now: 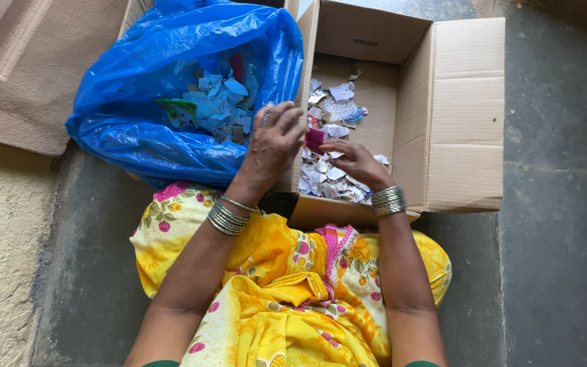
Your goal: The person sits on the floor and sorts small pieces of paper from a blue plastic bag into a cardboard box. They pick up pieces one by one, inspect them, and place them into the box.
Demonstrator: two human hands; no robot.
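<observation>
A: Nearest the viewer, what frames the work?

B: A yellow floral garment (293, 299) over the lap, with both forearms reaching forward and stacked metal bangles (227, 216) on each wrist.

A: And the hands themselves?

B: The left hand (272, 146) rests on the near wall of the cardboard box (460, 115), fingers curled about a small magenta scrap (314, 138) at the box edge. The right hand (356, 162) sits inside the box, fingers narrowed over the torn paper pieces (331, 178); whether it shares the grip on the scrap cannot be told.

A: How is this step best handled?

B: As a judgement: a light pinch on the scrap alone, lifted clear of the loose pieces below, so nothing else is dragged over the wall.

A: What lies beyond?

B: To the left, touching the box, an open blue plastic bag (130, 102) holding mixed wrappers and paper. The box flaps stand open; grey stone floor (558, 272) surrounds both.
</observation>
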